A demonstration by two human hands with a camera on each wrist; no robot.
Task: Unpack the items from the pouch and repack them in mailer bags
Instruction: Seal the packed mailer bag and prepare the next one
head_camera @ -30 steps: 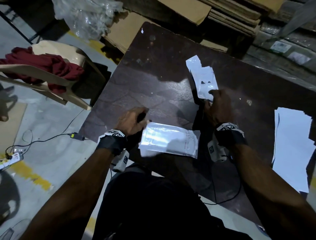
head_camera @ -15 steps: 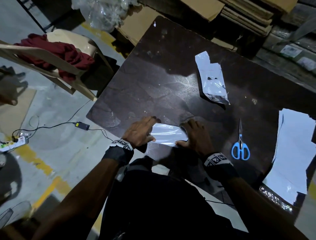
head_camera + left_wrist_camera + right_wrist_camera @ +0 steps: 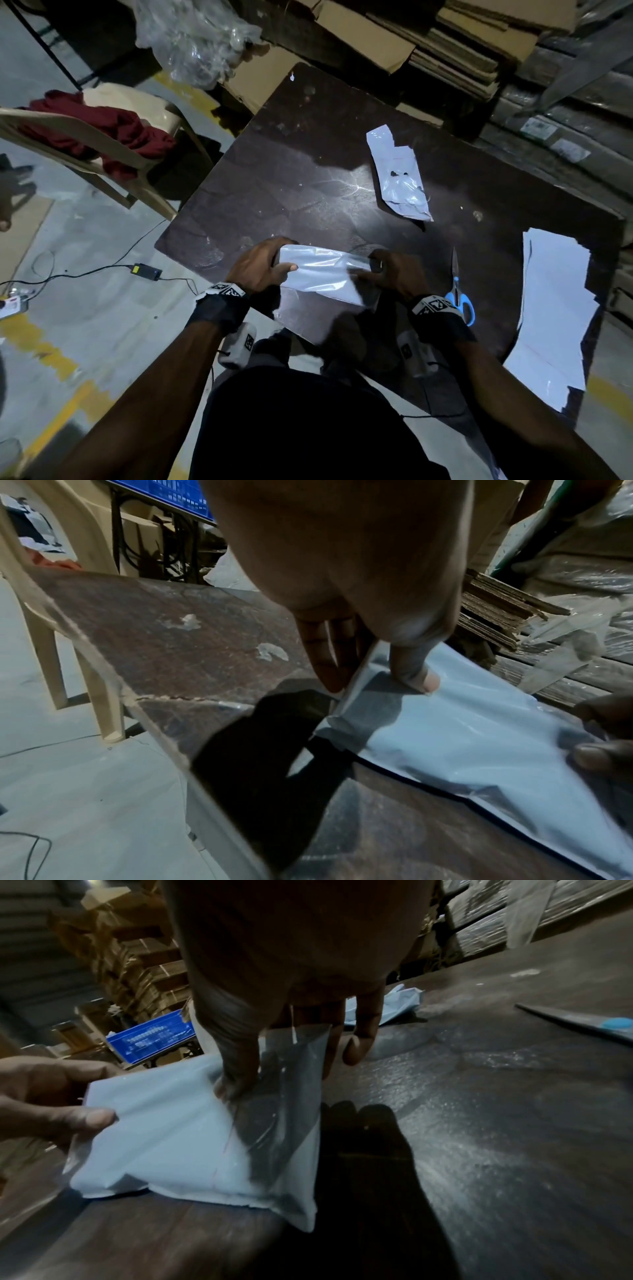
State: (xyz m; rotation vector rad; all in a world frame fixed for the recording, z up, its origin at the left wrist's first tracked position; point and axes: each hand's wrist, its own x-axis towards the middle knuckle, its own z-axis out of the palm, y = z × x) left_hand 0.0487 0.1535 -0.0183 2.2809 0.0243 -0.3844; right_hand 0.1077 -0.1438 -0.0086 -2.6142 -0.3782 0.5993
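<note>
A white mailer bag (image 3: pixel 322 279) is held over the near edge of the dark table (image 3: pixel 291 192), its lower edge touching the tabletop. My left hand (image 3: pixel 277 267) pinches its left end, thumb on top (image 3: pixel 413 669) and fingers (image 3: pixel 329 656) behind the bag (image 3: pixel 462 745). My right hand (image 3: pixel 373 270) pinches the right end, where the thumb (image 3: pixel 236 1056) presses the clear flap of the bag (image 3: pixel 178 1137). What is inside the bag does not show. The torn white pouch (image 3: pixel 400 174) lies flat farther back on the table.
Blue-handled scissors (image 3: pixel 459 298) lie just right of my right wrist. A stack of white mailer bags (image 3: pixel 555 308) covers the table's right side. A chair with a red cloth (image 3: pixel 102 133) stands to the left. Cardboard sheets (image 3: pixel 462 44) are piled behind the table.
My right hand has left the pouch at the back and come to the mailer bag. The bag lay flat under my left hand; now both hands hold it up by its ends.
</note>
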